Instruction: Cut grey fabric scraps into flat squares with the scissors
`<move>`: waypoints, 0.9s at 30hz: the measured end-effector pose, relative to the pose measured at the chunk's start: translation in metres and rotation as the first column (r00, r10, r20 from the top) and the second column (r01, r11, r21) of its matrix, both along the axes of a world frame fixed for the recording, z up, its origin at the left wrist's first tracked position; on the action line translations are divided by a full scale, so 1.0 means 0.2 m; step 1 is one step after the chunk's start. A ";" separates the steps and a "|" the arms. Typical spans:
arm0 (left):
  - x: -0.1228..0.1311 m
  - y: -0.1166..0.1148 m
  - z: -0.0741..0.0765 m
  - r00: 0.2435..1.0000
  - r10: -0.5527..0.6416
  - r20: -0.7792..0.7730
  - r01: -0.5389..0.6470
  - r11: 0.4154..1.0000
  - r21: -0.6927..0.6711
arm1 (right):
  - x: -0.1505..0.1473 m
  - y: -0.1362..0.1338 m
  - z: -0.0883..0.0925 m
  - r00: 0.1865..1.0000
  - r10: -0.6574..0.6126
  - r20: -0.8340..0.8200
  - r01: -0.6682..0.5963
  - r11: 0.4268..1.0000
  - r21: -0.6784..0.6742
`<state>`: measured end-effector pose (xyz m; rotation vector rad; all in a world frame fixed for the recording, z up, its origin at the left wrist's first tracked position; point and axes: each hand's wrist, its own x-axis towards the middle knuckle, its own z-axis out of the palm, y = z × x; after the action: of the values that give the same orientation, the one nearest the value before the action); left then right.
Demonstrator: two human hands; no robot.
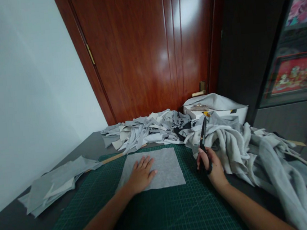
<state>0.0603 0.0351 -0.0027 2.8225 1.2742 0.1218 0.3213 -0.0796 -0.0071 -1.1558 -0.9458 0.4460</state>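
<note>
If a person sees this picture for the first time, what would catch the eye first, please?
Probably the large red-brown door filling the upper middle. Below it, the left hand lies flat on a grey cloth piece on the green mat, while the right hand holds black scissors pointing up. Heaped grey fabric spreads along the right side.

No words or numbers can be read here. A tiny gold spot on the scissors (203, 132) is too small to make out. The mat (165, 215) has thin lines in squares. A dark patch on the box (241, 114) is too blurry to read.
</note>
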 end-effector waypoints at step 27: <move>-0.29 0.11 0.04 0.944 -0.098 0.315 0.059 0.990 0.132 | -0.04 -0.04 0.00 0.984 0.147 0.105 -0.133 0.983 -0.129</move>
<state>0.0017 0.0577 0.0054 2.7897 1.1145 0.6479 0.3125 -0.0869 -0.0078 -1.2394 -1.1167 0.5616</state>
